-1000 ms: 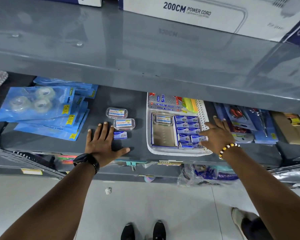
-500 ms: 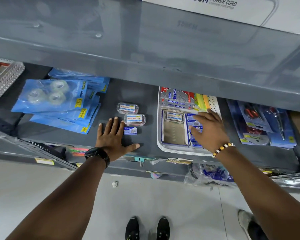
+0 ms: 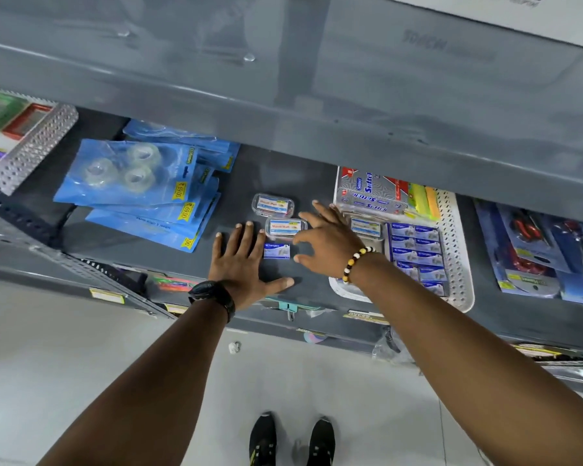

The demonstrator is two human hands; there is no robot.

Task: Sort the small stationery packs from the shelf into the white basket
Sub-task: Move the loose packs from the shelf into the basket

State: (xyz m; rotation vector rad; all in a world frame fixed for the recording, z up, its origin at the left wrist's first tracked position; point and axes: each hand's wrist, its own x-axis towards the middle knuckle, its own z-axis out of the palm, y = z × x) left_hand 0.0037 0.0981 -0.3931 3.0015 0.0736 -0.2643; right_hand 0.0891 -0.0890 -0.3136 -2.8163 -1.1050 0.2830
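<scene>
From the head view, I have my left hand point(image 3: 241, 264) pressed flat on the grey shelf point(image 3: 283, 176), fingers spread wide and thumb out to the right, holding nothing. I judge it sits there as a brace and to mark the spot beside the loose packs.

My right hand point(image 3: 327, 238) reaches across from the white basket point(image 3: 460, 264) side, arm angled in from the near right. Its fingers are fanned and loosely curled, empty, hovering over the loose packs; whether a fingertip touches the nearer clear case I cannot tell.

Three small packs lie on the shelf between my hands: a small blue pack point(image 3: 276, 250) just right of my left fingertips, a nearer clear case point(image 3: 285, 227) just beyond it, and a farther clear case point(image 3: 273, 205) beyond that. They sit apart from the basket, so they look like the ones left to sort.

The basket stands to the right and already holds rows of blue packs point(image 3: 416, 250), laid side by side, plus one clear case point(image 3: 366, 227) and a silver box point(image 3: 371, 191) at its far end. Blue tape packets point(image 3: 132, 176) are stacked to the left, well apart.

My next move, I judge, is to close the right hand on one of the loose packs.
</scene>
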